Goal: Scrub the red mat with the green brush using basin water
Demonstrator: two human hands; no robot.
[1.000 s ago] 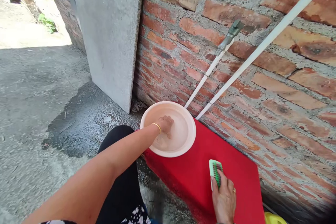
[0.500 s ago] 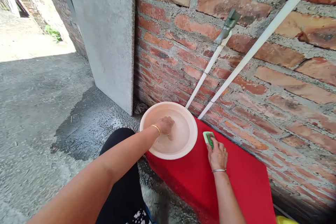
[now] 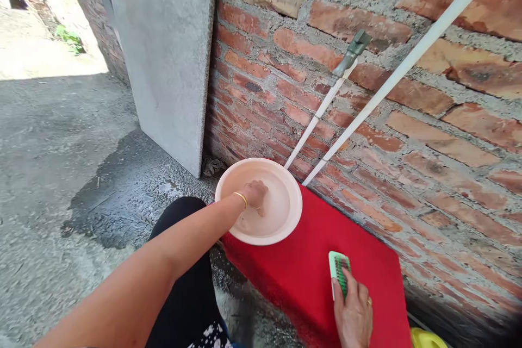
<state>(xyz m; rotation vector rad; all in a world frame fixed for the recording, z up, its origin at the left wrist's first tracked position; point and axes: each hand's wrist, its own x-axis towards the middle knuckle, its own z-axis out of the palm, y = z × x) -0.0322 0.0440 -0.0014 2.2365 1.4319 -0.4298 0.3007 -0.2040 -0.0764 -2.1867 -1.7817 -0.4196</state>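
Note:
A pale pink plastic basin with water in it sits on the far end of a red surface. My left hand is down inside the basin, fingers curved and partly under the water, thumb apart; nothing shows in its grasp. Wrapped around a light green scrub brush is my right hand, low on the red surface to the right of the basin. The brush's darker green bristles face up toward me, and its near end is covered by my fingers.
A brick wall runs along the red surface's far side, with two white pipes in front of it. A grey slab leans at left above wet concrete floor. Something yellow shows at bottom right.
My right hand has drawn the brush back toward me, away from the basin, along the red surface. My left hand stays in the basin. The view has shifted slightly.

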